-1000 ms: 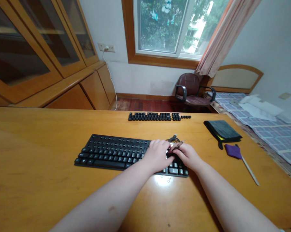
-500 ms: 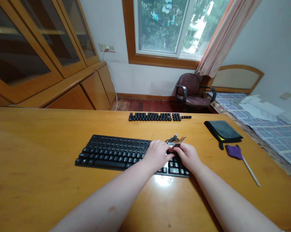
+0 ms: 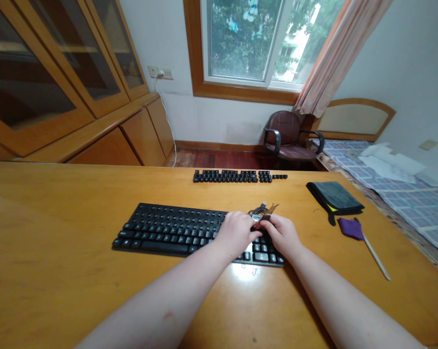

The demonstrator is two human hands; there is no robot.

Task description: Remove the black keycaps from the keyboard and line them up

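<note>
A black keyboard (image 3: 161, 228) lies on the wooden desk; its upper rows show bare switches, while the lower rows carry keycaps. Over its right part, my right hand (image 3: 282, 235) pinches a small brown tool with thin prongs (image 3: 267, 216), which points up and away from me. My left hand (image 3: 238, 233) is closed beside it, fingertips bent down and thumb near the tool. What the left fingers hold, if anything, is hidden. Just behind the hands, a coiled cable (image 3: 259, 210) with a metal plug sits at the keyboard's back edge.
Loose black keycaps (image 3: 226, 176) stand in rows near the desk's far edge. To the right lie a folded dark cloth (image 3: 335, 196) and a white-handled tool with a purple cloth (image 3: 351, 228). Beyond the desk are a chair (image 3: 286, 135) and a bed (image 3: 393, 174).
The brown tool's pronged end has tipped slightly to the left. Both hands stay at nearly the same place over the keyboard, and the view has shifted very slightly.
</note>
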